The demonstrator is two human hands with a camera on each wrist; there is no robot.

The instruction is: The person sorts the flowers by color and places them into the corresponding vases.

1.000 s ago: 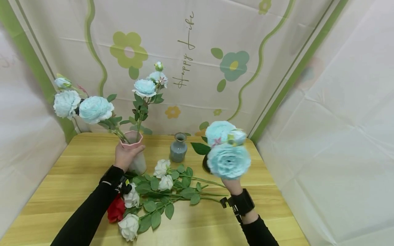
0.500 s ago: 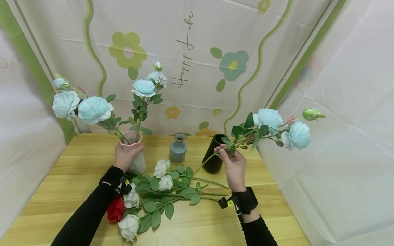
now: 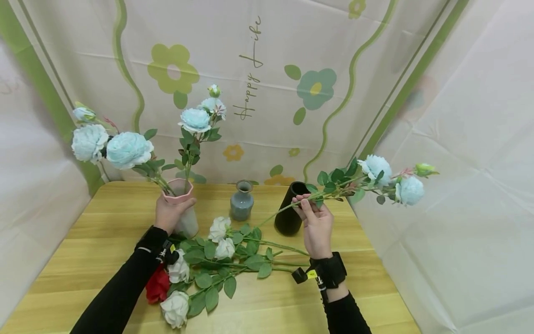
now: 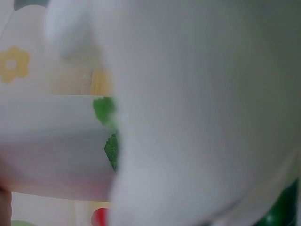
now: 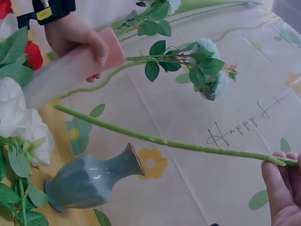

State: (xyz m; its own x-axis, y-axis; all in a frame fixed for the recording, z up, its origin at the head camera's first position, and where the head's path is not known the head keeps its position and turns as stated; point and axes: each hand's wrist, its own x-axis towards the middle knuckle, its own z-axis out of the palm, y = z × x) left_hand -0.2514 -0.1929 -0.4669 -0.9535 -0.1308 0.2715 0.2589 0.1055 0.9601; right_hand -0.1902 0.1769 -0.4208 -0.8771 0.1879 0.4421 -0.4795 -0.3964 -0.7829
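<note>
My left hand [image 3: 168, 212] grips a white vase with a pink rim [image 3: 187, 223] near its top. Two sprays of light blue artificial peonies [image 3: 129, 149] stand in it, leaning apart. Out to the right, my right hand [image 3: 319, 227] pinches the stem of another blue peony spray [image 3: 375, 169] between thumb and fingers. The spray lies nearly level, blooms to the right, and its bare green stem [image 5: 164, 142] points left. Just behind that hand stands a black vase [image 3: 288, 219], partly covered by it. A blurred whitish shape [image 4: 197, 113] hides most of the left wrist view.
A small blue-grey vase [image 3: 242, 204] stands at the back middle of the wooden table [image 3: 267, 311]. White roses [image 3: 175, 308] and a red flower [image 3: 157, 284] lie in front, their leafy stems reaching right. A printed cloth [image 3: 258, 139] hangs behind the table.
The right hand's peony spray has swung from blooms facing the camera to lying sideways, blooms to the right, uncovering the black vase. Lately it tilts slightly flatter. The left hand stays put.
</note>
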